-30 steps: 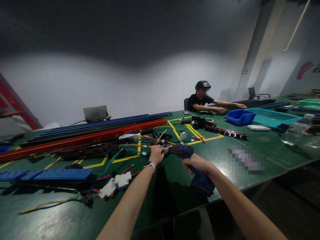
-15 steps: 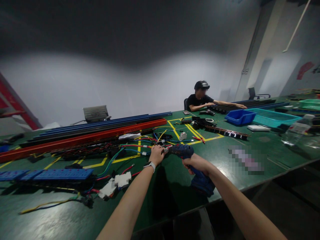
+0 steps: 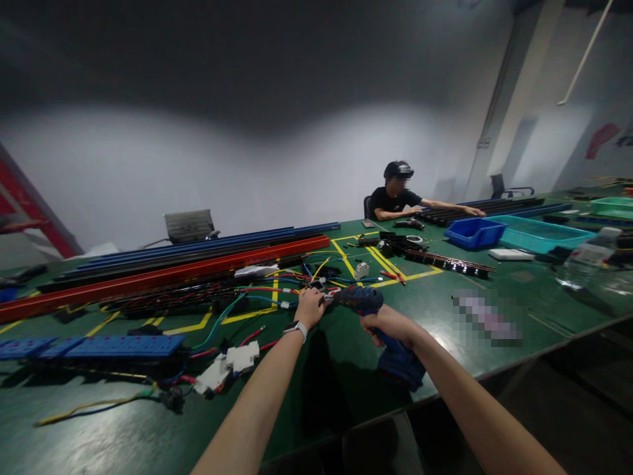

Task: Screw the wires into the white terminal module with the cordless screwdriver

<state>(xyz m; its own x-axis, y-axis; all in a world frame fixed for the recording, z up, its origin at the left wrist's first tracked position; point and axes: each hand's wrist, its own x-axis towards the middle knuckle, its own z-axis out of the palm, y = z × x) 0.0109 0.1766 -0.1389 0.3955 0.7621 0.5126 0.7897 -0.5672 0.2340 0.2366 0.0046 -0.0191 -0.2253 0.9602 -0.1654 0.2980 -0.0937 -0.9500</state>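
My right hand (image 3: 388,324) is wrapped round the handle of a blue cordless drill (image 3: 359,299), whose nose points left. The battery end hangs low near the table's front edge. At the drill's tip, my left hand (image 3: 310,307) is closed on a small dark part that its fingers mostly hide. Red, blue and green wires (image 3: 264,290) run in beside that hand from the left. A watch (image 3: 295,328) is on my left wrist. Nearby on the left lie white circuit breakers (image 3: 242,357) with red leads, and a blue socket strip (image 3: 123,346).
Long orange (image 3: 163,277) and blue rails lie across the back left of the green table. A co-worker (image 3: 395,194) sits across, an arm stretched over black rails. On the right are a blue bin (image 3: 475,233), a teal basket (image 3: 539,234) and a plastic bottle (image 3: 588,257).
Almost nothing differs. My hands and the drill hold the same place, and the view has shifted very slightly.
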